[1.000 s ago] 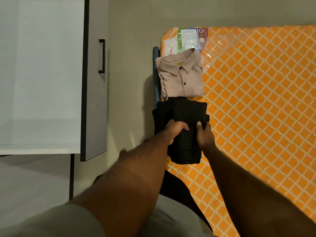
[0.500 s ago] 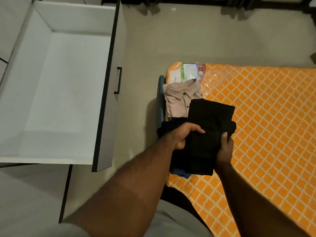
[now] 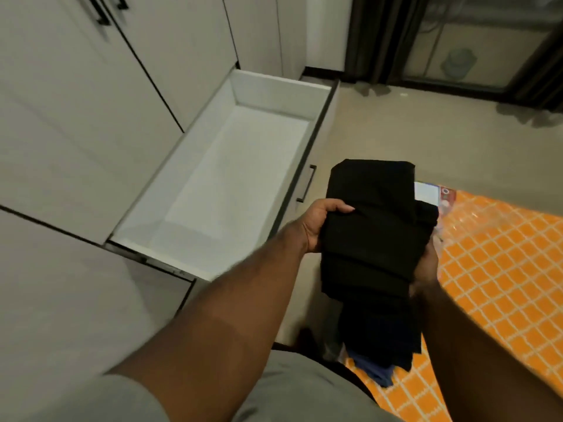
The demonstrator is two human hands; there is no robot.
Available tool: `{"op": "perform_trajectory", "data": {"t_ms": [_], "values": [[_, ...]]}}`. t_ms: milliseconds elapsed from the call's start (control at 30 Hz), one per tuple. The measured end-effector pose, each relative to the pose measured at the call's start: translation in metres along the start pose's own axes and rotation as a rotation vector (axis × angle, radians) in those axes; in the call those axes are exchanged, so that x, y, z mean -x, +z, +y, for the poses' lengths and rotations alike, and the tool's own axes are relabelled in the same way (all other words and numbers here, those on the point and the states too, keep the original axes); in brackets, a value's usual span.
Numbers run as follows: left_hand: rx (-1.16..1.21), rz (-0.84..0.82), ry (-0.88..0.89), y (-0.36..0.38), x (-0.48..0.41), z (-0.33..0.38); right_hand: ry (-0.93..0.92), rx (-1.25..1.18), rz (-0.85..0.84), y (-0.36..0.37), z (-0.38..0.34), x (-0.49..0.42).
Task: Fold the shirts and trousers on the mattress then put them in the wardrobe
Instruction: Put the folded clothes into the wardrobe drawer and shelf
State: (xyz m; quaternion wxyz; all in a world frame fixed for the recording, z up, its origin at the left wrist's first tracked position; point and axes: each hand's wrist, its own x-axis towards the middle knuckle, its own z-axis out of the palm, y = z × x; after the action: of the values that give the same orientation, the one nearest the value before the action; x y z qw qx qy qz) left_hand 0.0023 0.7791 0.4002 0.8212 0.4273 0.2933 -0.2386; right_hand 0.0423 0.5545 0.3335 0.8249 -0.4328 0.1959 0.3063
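**Trousers lifted, drawer waiting**

Trousers [image 3: 370, 226], folded into a dark bundle, sit in our grip above the floor, between the mattress [image 3: 493, 269] and the open drawer [image 3: 219, 184]. Our left hand [image 3: 320, 223] clamps the bundle's left edge, thumb over the top. Our right hand [image 3: 426, 266] supports the right edge from beneath; its fingers are mostly hidden by cloth, so we judge it closed on the trousers rather than see it plainly. A darker, bluish layer hangs from the bottom of the bundle, possibly a second garment, though the dim view does not settle it.

We judge the folding of this piece done. The drawer of the wardrobe [image 3: 91, 102] shows only its bare white floor, so nothing is stored yet. What remains is to carry the bundle left, lay it flat in the drawer, and deal with any other clothes out of view.
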Motion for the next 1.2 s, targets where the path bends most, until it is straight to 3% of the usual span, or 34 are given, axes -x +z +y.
{"op": "perform_trajectory", "data": {"t_ms": [100, 200, 400, 600, 700, 1000, 1200], "values": [[0.035, 0.105, 0.049, -0.048, 0.02, 0.014, 0.251, 0.055, -0.097, 0.031, 0.013, -0.015], [0.078, 0.204, 0.068, -0.09, 0.038, 0.013, 0.238, 0.177, -0.137, 0.068, 0.018, -0.024], [0.196, 0.312, 0.127, -0.152, 0.058, -0.003, 0.317, 0.647, -0.317, 0.132, 0.032, -0.048], [0.333, 0.342, 0.236, -0.213, 0.069, -0.003, 0.264, 0.779, -0.423, 0.187, 0.058, -0.079], [0.412, 0.436, 0.268, -0.245, 0.072, 0.0, 0.252, 0.855, -0.438, 0.225, 0.073, -0.089], [0.468, 0.718, 0.027, -0.32, 0.058, -0.006, 0.232, 1.223, -0.505, 0.311, 0.147, -0.154], [0.547, 0.764, -0.165, -0.342, 0.027, -0.019, 0.173, 1.553, -0.492, 0.316, 0.19, -0.188]]}}
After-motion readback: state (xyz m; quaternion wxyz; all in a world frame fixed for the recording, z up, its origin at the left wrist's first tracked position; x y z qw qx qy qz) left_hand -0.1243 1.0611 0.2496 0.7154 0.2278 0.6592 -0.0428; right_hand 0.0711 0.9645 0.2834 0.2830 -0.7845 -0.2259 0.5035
